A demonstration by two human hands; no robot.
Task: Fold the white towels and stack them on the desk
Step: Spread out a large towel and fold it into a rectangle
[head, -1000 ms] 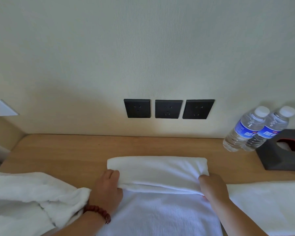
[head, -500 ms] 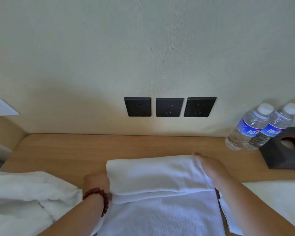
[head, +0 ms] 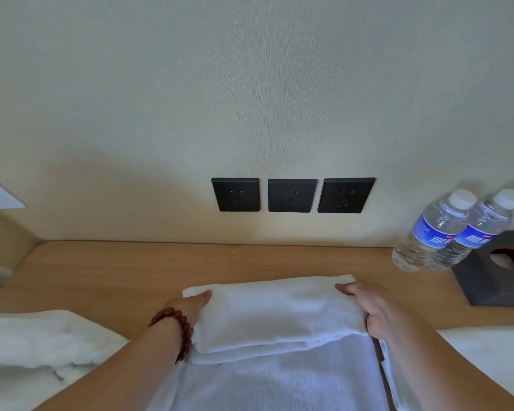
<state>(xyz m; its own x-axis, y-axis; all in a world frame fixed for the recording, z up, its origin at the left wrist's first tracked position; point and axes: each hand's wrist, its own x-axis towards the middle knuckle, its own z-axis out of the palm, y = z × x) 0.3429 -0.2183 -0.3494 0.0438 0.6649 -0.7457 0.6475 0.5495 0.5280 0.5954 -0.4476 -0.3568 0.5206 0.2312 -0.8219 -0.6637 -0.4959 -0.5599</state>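
- I have the folded towel [head: 276, 315] sitting across the near middle of the desk [head: 107, 271], on top of a flatter spread of white cloth that runs down toward me.
- My left hand [head: 187, 307] lies along the towel's left end, fingers straight and tucked against the cloth, which I judge squares that edge.
- My right hand [head: 365, 307] grips the right end, thumb curled at the near corner, so the layers stay aligned.
- The hands are well apart, one at each end, which steadies the whole bundle for shifting or another fold.
- A loose heap of towels [head: 36, 342] waits at my left; another white towel [head: 484, 360] lies at my right.
- Two water bottles [head: 451, 229] stand clear, back right.
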